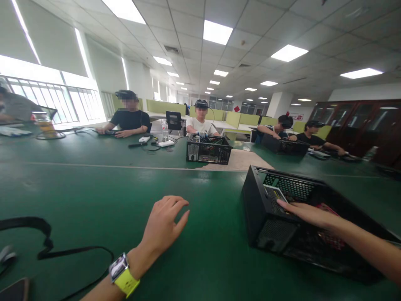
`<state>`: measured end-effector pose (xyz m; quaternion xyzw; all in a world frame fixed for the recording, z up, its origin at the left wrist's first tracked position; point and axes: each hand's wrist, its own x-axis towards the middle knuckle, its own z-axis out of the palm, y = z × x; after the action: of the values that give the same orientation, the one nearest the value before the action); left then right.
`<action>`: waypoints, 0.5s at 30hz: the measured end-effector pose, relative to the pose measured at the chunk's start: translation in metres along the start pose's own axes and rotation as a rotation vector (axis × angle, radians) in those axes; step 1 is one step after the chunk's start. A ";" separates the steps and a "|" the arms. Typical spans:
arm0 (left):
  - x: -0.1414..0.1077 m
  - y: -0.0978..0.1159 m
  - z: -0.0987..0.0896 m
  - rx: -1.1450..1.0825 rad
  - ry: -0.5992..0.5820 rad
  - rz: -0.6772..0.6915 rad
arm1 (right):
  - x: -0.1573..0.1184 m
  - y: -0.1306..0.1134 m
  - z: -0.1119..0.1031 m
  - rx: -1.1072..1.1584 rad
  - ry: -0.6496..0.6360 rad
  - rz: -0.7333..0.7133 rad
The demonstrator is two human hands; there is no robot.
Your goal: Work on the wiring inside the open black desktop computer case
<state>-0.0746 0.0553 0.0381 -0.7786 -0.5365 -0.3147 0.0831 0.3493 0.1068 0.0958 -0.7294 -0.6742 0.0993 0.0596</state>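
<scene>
An open black computer case (275, 234) lies on the green table (200, 259) at the right. A power supply unit (273, 195) with a pale label sits inside its near left corner. My right hand (300, 211) reaches over the case wall, its fingertips on or just above the unit; most of its fingers are hidden from view. Above the table, left of the case, my left hand (167, 219) has its thumb and fingers apart and nothing between them. A watch with a yellow-green strap (127, 282) is on my left wrist.
A black strap and cable (46, 242) lie at the left, near a dark phone-like object (15, 290). Across the table, a person handles another open case (208, 149). A bottle (164, 130) and white devices (166, 143) stand left of it. Further people sit on both sides.
</scene>
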 end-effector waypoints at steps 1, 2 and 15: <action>-0.001 -0.005 0.000 -0.021 -0.021 -0.009 | 0.002 0.002 0.009 0.083 -0.081 -0.032; 0.001 -0.008 -0.001 -0.043 -0.034 -0.016 | -0.001 -0.001 0.017 0.144 -0.148 -0.065; 0.137 0.103 -0.040 0.098 -0.388 0.248 | -0.094 -0.189 0.028 0.055 -0.459 -0.652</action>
<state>0.0320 0.1012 0.1704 -0.8794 -0.4574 -0.1202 0.0543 0.1525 0.0281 0.1167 -0.4342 -0.8633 0.2533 -0.0447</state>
